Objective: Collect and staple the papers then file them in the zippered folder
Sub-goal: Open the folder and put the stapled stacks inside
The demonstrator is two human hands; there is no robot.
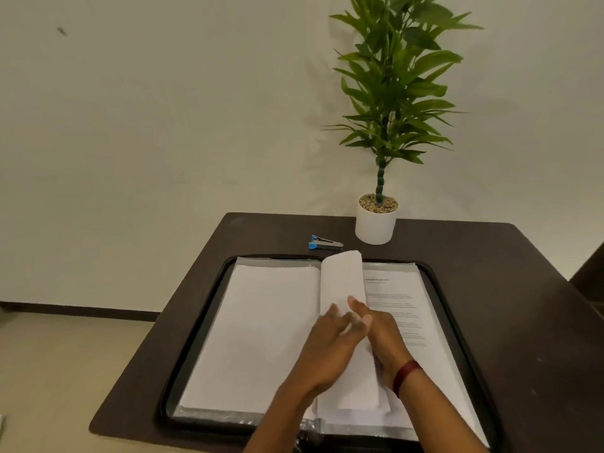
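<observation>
Both my hands meet at the middle of the open folder (433, 289), which lies flat on the dark table (510, 289) and fills most of its near half. One leaf (343, 279) stands up from the spine between them, curling over to the right at its far end. My left hand (330, 346) lies on the leaf's left face with fingers nearly straight and a little spread, pressing rather than gripping; they are blurred. My right hand (384, 335), with a red band (406, 376) at the wrist, rests against the leaf's right face, fingers pointing far and left, one fingertip touching the sheet. Its thumb is hidden, so I cannot tell whether it pinches the leaf. Left of the spine lies a pale page (261, 322) in its clear sleeve; right of it, a printed page (400, 308) with lines of text. Just beyond the folder's far edge sits the blue stapler (325, 244), and right of that a white pot (374, 227) with a green plant.
</observation>
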